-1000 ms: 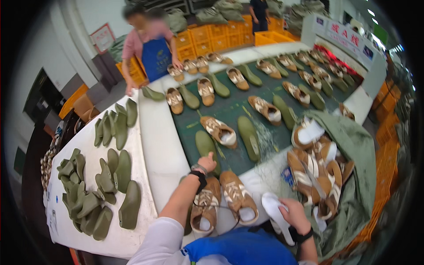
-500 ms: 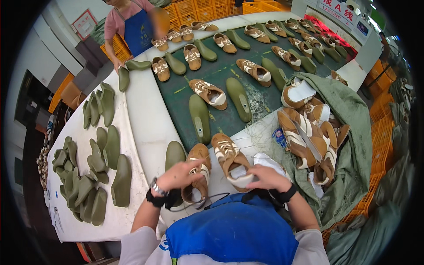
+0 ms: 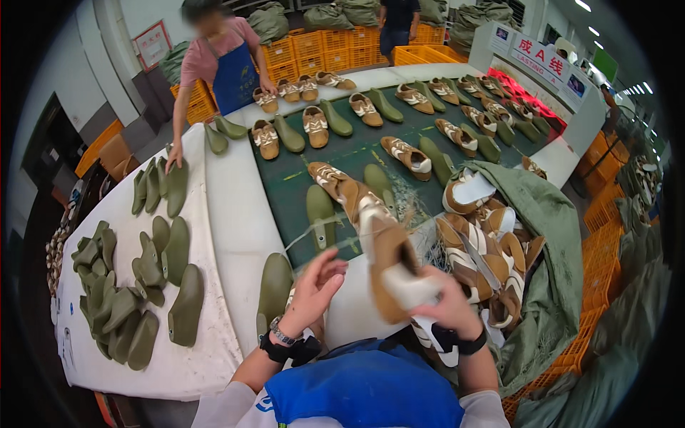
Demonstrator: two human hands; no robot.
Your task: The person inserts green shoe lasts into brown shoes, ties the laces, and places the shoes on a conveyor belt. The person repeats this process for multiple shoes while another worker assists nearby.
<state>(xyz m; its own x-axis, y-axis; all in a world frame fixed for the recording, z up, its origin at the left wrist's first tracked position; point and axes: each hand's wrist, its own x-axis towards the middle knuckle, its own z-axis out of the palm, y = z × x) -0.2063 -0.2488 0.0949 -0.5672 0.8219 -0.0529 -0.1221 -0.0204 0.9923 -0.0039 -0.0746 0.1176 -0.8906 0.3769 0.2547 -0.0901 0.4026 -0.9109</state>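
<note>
Hiding some green belt (image 3: 349, 158), a held shoe (image 3: 385, 239) hangs near piled shoes (image 3: 474, 246).

Counter (image 3: 242, 221), white, inset with dark green belt (image 3: 282, 210). On belt: brown-and-white shoes (image 3: 407, 157) and olive lasts (image 3: 320, 214), in rows. Far rim: further shoes (image 3: 308, 88). Left section (image 3: 214, 360), white-covered: heaped lasts (image 3: 123, 310). Near right: green sack (image 3: 546, 214) with piled shoes (image 3: 485, 250).

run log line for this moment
left hand: open, beside green last | right hand: holding brown-and-white shoe by heel | shoe pile: near right hand
</note>
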